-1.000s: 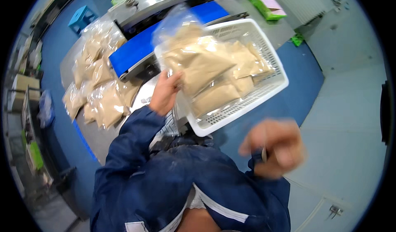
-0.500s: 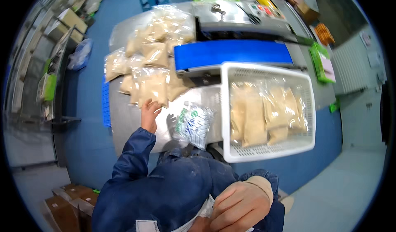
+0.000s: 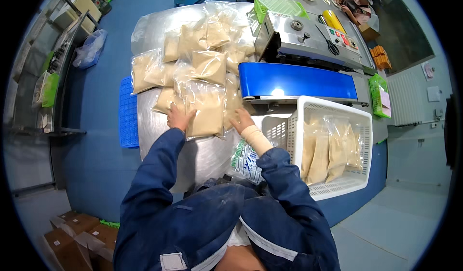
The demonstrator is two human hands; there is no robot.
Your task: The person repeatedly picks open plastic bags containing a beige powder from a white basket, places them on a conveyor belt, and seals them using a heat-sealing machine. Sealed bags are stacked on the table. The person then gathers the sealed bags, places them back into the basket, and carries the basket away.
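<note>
Front bag point(image 3: 206, 114): lies between your two hands, flat against the near side of the pile point(image 3: 207, 66), toward the near edge of the surface point(image 3: 207, 157) and well in from its left edge.
Long axis: runs roughly from your near edge toward the far edge, so its long sides face your hands.
Left hand point(image 3: 178, 118): fingers spread, thumb at the bag's left side, apparently touching it; you aren't visibly clamped on anything.
Right hand point(image 3: 242, 121): fingers loosely parted, just off the bag's right side, by a neighbouring bag point(image 3: 232, 104); whether you touch that one, you cannot tell.
Nearer hand: your left; the right leaves a narrow gap.
To your right: white crate point(image 3: 367, 174) by the surface's near right corner, holding similar bags point(image 3: 320, 148); blue belt point(image 3: 294, 80) beyond it.
</note>
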